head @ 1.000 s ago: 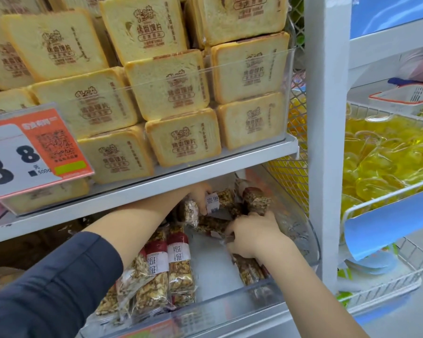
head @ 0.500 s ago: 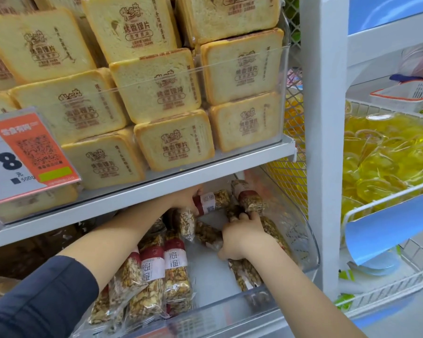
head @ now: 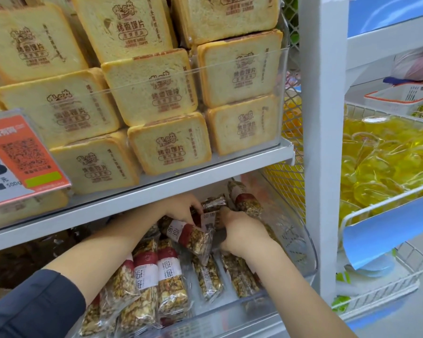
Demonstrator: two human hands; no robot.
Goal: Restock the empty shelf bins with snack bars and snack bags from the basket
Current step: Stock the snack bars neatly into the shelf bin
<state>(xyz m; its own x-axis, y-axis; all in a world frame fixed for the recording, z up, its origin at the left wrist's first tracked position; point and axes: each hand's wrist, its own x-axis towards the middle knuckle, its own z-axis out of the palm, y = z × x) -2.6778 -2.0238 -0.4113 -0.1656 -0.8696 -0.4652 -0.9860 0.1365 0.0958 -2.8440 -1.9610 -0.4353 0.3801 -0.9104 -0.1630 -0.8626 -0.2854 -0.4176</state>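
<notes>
Now both hands have drawn together, left hand (head: 181, 208) and right hand (head: 242, 231) pinching one snack bar (head: 189, 234).

The upper shelf (head: 142, 198) hangs low over the clear bin (head: 300, 240), leaving both forearms a narrow front gap.

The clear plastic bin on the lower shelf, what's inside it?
Clear-wrapped nut bars with red-and-white labels fill the clear plastic bin; both hands, left hand and right hand, cover bars at the back.
</notes>
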